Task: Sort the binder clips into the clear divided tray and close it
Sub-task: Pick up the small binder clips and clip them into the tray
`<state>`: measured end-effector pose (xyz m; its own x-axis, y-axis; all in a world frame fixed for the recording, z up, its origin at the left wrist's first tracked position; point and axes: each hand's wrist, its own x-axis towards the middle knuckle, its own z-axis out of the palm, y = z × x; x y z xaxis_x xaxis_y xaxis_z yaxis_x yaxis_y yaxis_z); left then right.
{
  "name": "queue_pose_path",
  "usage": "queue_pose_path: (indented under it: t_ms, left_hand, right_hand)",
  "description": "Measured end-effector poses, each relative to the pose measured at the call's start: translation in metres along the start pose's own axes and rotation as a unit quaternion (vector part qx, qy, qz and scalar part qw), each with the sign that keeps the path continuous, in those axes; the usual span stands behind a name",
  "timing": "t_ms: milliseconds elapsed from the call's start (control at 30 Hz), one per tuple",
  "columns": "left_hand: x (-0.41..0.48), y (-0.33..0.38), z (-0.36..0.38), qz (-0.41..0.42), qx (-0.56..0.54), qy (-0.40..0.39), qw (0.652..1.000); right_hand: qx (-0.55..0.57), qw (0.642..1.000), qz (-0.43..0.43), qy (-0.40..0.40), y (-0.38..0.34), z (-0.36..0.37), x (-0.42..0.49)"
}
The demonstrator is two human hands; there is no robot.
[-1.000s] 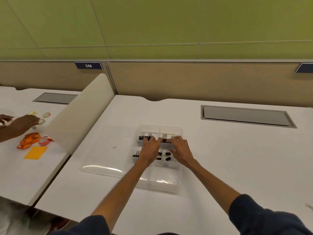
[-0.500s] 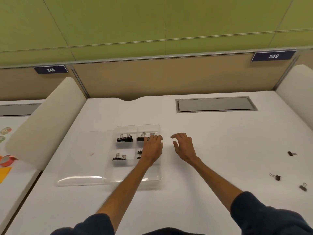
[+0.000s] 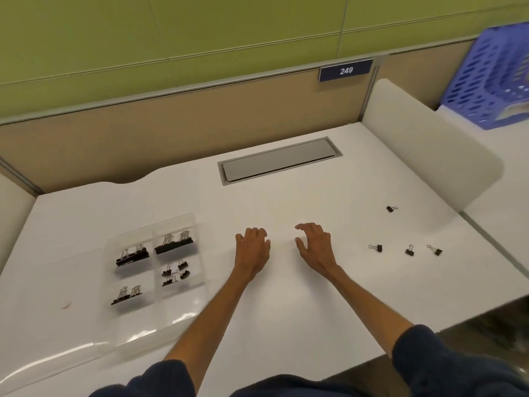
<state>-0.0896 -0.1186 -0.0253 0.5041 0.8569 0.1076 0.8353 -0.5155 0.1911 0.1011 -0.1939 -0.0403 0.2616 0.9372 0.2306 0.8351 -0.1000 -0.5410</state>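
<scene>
Two relaxed, empty hands, left hand point(image 3: 252, 253) and right hand point(image 3: 316, 249), hover over the desk point(image 3: 286, 202) (sign point(image 3: 345, 70) reads "249").

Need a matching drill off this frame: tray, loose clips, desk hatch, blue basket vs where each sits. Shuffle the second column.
Things
1. clear divided tray
2. loose binder clips
3. grey hatch
4. blue basket

Places
A. far right edge of the view
B. left of the left hand
C. set flush in the desk, at the back
D. on the desk, right of the right hand

Pairs: 1-B, 2-D, 3-C, 4-A
</scene>
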Motion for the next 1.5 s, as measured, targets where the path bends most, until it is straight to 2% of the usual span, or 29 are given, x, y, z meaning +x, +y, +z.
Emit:
queue_pose_path:
  t_ms: [233, 500, 700, 833, 1167, 1400, 1500]
  left_hand:
    - [0.018, 0.071, 0.026, 0.05, -0.047, -0.029, 0.997]
    - [0.036, 0.153, 0.039, 0.108, -0.1, -0.077, 0.986]
    - [0.038, 0.217, 0.044, 0.053, -0.212, -0.148, 0.965]
    - [0.037, 0.254, 0.05, 0.06, -0.198, -0.192, 0.959]
    - [0.04, 0.292, 0.055, 0.081, -0.155, -0.199, 0.964]
    - [0.039, 0.287, 0.055, 0.16, -0.157, -0.192, 0.955]
    - [0.038, 0.278, 0.056, 0.15, -0.159, -0.185, 0.958]
  right_hand:
    - [-0.023, 0.995, 0.084, 0.041, 0.079, -0.05, -0.036]
    - [-0.053, 0.98, 0.166, 0.094, 0.128, -0.091, -0.061]
    - [-0.103, 0.965, 0.221, 0.1, 0.164, -0.113, -0.082]
    - [-0.148, 0.951, 0.262, 0.077, 0.181, -0.123, -0.093]
    - [-0.172, 0.945, 0.272, 0.057, 0.186, -0.126, -0.099]
    - [-0.165, 0.955, 0.245, 0.033, 0.187, -0.13, -0.095]
    - [-0.146, 0.957, 0.247, 0.038, 0.187, -0.127, -0.096]
